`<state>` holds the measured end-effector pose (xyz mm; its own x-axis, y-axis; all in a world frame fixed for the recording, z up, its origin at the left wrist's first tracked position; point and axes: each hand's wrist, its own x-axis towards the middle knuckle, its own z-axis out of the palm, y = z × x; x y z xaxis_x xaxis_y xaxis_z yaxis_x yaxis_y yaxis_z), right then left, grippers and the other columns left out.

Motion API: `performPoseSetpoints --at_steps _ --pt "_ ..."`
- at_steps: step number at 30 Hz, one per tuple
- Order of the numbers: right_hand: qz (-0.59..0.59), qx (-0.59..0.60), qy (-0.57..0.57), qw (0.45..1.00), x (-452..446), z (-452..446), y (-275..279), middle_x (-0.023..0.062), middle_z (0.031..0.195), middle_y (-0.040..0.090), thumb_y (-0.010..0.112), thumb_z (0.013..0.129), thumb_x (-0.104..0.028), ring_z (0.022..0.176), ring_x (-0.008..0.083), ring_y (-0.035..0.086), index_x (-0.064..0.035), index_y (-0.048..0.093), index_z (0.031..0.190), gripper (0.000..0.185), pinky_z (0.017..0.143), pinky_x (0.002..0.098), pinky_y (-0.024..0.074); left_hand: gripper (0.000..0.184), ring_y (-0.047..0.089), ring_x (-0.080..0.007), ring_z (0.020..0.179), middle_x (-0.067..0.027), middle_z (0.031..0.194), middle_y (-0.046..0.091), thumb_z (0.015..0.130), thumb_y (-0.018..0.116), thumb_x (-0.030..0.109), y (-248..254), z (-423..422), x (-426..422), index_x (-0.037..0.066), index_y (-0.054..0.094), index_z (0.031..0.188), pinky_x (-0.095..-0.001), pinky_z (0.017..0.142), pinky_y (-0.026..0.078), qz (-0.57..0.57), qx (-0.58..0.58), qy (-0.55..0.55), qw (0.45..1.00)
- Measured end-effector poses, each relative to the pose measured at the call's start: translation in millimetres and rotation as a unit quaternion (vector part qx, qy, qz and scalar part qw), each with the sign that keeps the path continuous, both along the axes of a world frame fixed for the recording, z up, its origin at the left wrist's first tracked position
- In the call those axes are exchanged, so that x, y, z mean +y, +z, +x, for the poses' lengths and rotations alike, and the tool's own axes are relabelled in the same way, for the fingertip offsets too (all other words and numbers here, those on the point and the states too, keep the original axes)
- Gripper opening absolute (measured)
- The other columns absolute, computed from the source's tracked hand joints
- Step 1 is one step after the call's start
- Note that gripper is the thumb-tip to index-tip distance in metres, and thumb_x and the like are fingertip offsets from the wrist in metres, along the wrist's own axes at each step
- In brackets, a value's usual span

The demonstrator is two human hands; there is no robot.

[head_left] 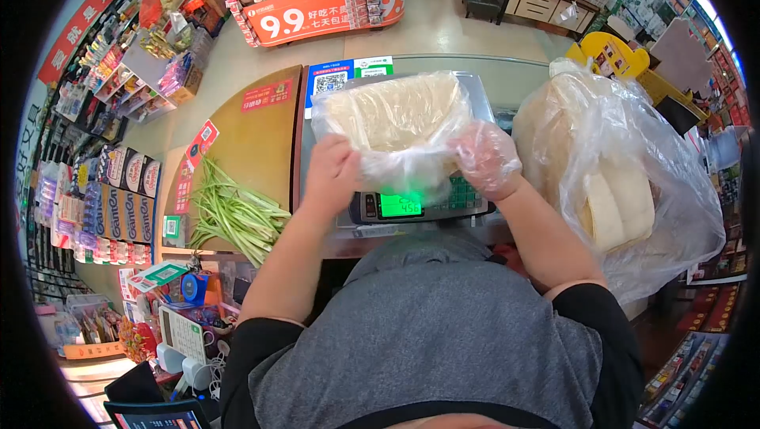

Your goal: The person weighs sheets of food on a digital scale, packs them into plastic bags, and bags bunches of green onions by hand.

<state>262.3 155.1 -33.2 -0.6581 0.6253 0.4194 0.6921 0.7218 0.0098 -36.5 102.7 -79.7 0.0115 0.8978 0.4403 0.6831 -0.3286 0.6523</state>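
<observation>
A clear plastic bag [396,112] holding a flat, pale block lies on a digital scale [482,100] with a lit green display. The block looks like stacked sheets of tofu skin, but I cannot be sure. My left hand [332,172] is bare and pinches the bag's near left edge. My right hand [487,160], in a thin clear plastic glove, grips the bag's near right edge. Between my hands the bag's mouth is gathered and crumpled. To the right sits a large clear bag [673,160] with thick folded pale sheets [617,199] inside.
Green leafless stalks [233,207] lie on the wooden board [261,140] at left. QR code cards [331,81] stand behind the scale. Beyond the counter is a display with a 9.9 sign [309,17]. A yellow chair [613,53] stands at far right.
</observation>
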Motion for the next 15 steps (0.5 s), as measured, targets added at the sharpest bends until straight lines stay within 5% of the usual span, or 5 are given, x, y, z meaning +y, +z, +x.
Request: performPoseSetpoints --at_steps 3,6,8,9,15 --pt "-0.221 -0.062 -0.145 0.962 22.4 32.9 -42.4 0.0125 0.089 0.063 0.052 0.098 -0.027 0.086 0.035 0.06 -0.0127 0.068 0.092 0.023 0.079 0.0464 0.0498 0.014 0.058 -0.0387 0.099 -0.0174 0.103 0.063 0.083 0.066 0.014 -18.5 -41.7 -10.6 0.001 0.065 0.077 -0.0453 0.09 0.046 -0.06 0.102 0.031 0.992" --pt "-0.089 -0.218 -0.173 0.956 33.5 24.3 -27.1 0.0151 0.097 0.064 0.05 0.1 -0.027 0.097 0.0363 0.058 -0.0093 0.068 0.095 0.025 0.088 0.0475 0.0472 0.014 0.057 -0.0394 0.105 -0.0172 0.108 0.065 0.081 0.067 0.014 -19.8 -42.0 5.6 0.001 0.065 0.075 -0.0459 0.092 0.046 0.052 0.096 0.024 0.994" --pt "-0.135 0.077 -0.133 0.979 43.9 -3.9 8.3 0.0155 0.118 0.064 0.055 0.097 -0.023 0.112 0.0372 0.057 -0.0081 0.064 0.119 0.029 0.1 0.0451 0.0434 0.012 0.055 -0.0405 0.116 -0.0185 0.123 0.063 0.081 0.066 0.013 15.3 -21.2 36.2 0.002 0.064 0.075 -0.0491 0.097 0.044 0.09 0.048 0.026 0.994" --pt "0.005 0.164 0.007 0.986 73.9 -11.2 -20.4 0.0152 0.137 0.056 0.057 0.094 -0.023 0.128 0.0359 0.05 -0.0109 0.061 0.129 0.037 0.109 0.0418 0.0388 0.013 0.053 -0.0407 0.122 -0.0191 0.13 0.06 0.081 0.067 0.013 20.6 -11.3 58.0 0.002 0.064 0.075 -0.0498 0.1 0.042 0.097 0.044 0.02 0.994" --pt "-0.171 -0.208 -0.03 0.963 62.6 -72.6 -12.4 0.0104 0.161 0.029 0.049 0.098 -0.034 0.148 0.0371 0.027 -0.0265 0.038 0.153 0.056 0.119 0.0538 0.0225 0.014 0.047 -0.0359 0.136 -0.0145 0.145 0.053 0.082 0.069 0.015 -17.9 30.3 70.1 0.005 0.059 0.084 -0.0535 0.112 0.035 0.025 0.191 -0.028 0.981"
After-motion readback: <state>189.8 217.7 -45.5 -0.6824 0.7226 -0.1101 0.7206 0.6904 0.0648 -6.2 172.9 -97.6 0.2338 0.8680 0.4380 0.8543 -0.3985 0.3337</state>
